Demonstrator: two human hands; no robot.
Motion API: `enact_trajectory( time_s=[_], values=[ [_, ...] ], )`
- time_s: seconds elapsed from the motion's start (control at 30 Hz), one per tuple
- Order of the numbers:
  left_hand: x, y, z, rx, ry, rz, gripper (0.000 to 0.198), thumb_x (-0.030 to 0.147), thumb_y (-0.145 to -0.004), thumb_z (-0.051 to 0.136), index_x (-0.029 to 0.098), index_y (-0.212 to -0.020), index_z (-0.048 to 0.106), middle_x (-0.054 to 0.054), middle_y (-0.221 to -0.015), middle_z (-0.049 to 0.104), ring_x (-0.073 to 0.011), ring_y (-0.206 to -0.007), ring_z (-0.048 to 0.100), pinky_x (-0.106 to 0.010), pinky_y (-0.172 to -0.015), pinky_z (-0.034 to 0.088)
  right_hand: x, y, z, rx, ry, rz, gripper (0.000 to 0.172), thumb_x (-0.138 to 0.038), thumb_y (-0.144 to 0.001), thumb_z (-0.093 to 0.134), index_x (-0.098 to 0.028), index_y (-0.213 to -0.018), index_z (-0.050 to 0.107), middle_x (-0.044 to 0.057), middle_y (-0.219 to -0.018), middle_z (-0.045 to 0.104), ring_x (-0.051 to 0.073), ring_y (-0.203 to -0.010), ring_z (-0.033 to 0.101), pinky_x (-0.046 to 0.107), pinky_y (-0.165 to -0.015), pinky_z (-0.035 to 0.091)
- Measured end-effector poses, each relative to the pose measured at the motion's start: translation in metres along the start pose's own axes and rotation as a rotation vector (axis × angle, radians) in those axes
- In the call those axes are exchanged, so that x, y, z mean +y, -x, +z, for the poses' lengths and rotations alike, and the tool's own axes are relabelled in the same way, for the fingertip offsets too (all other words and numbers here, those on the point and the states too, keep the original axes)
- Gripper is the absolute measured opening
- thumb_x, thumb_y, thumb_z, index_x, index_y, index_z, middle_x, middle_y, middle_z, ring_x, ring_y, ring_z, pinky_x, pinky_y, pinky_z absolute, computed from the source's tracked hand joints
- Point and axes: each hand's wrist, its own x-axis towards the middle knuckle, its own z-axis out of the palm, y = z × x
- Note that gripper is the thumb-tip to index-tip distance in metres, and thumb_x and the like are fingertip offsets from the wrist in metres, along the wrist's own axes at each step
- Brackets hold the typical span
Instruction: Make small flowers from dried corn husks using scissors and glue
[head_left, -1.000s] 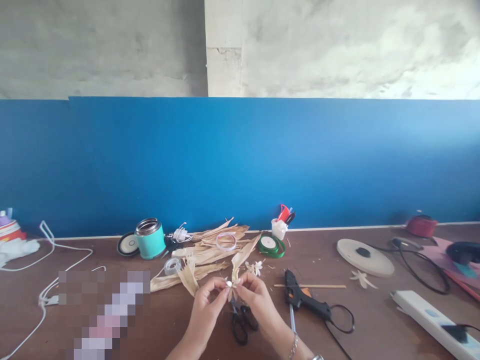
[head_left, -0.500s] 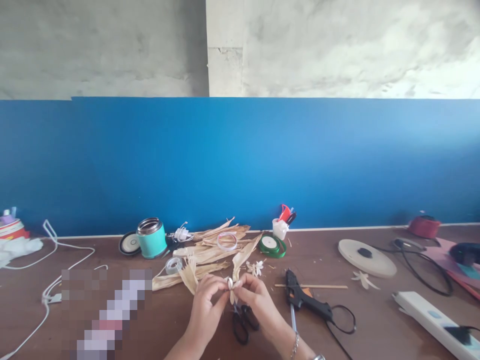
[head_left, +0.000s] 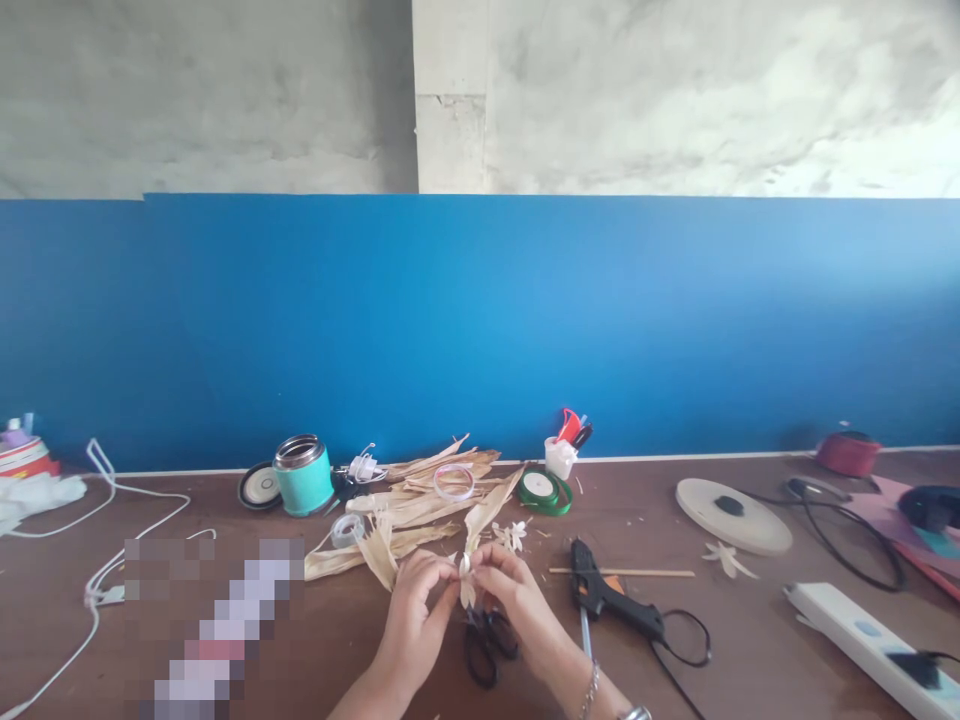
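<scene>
Turned slightly since earlier, the small cream petalled husk-like piece [head_left: 467, 588], pinched by left hand [head_left: 418, 602] and right hand [head_left: 519, 603] fingertips, near centre, seems light, papery, fragile, best held mid-piece.

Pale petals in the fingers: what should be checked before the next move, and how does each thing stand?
1. Pale petals pinched between the left hand and right hand: ok.
2. Scissors lying near the hands: ok.
3. Scissors fully shut: cannot tell; the hands partly hide them.
4. Glue gun apart from the right hand: ok.
5. Glue gun cool: cannot tell.
6. Jar covered: not ok; it stands open, its lid beside it.
</scene>
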Motion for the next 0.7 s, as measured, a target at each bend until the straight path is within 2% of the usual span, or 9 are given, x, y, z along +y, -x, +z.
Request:
enact_trajectory(
  time_s=[0.3,0.47,0.7],
  values=[
    [-0.0007,0.0007,0.0038,-0.037,-0.021,-0.043,0.012,0.028,-0.080,0.059,0.020,-0.073,0.064,-0.004,-0.074,0.061,-0.0203,-0.076,0.058,-0.031,-0.071,0.046,-0.0045,-0.0014,0.0022,0.043,0.016,-0.070,0.029,-0.036,-0.058,0.076,-0.016,-0.060,0.056,-0.002,-0.055,0.055,0.009,-0.050,0.043,0.021,-0.049,0.033],
    [-0.0059,0.0021,0.0049,0.016,-0.088,-0.017,0.010,0.018,-0.078,0.060,0.019,-0.068,0.063,-0.003,-0.070,0.060,-0.0194,-0.072,0.058,-0.030,-0.068,0.046,-0.0060,0.0006,0.0054,0.057,0.032,-0.068,0.024,-0.029,-0.057,0.075,-0.016,-0.057,0.054,-0.002,-0.056,0.055,0.009,-0.053,0.044,0.021,-0.051,0.034],
    [-0.0068,0.0034,0.0043,0.054,-0.131,0.051,0.015,0.020,-0.081,0.059,0.019,-0.066,0.064,-0.003,-0.068,0.061,-0.0191,-0.070,0.058,-0.030,-0.066,0.045,-0.0014,-0.0005,0.0037,0.077,0.016,-0.008,0.015,-0.023,-0.058,0.066,-0.016,-0.058,0.052,-0.004,-0.051,0.050,0.007,-0.048,0.036,0.020,-0.048,0.030]
  ],
)
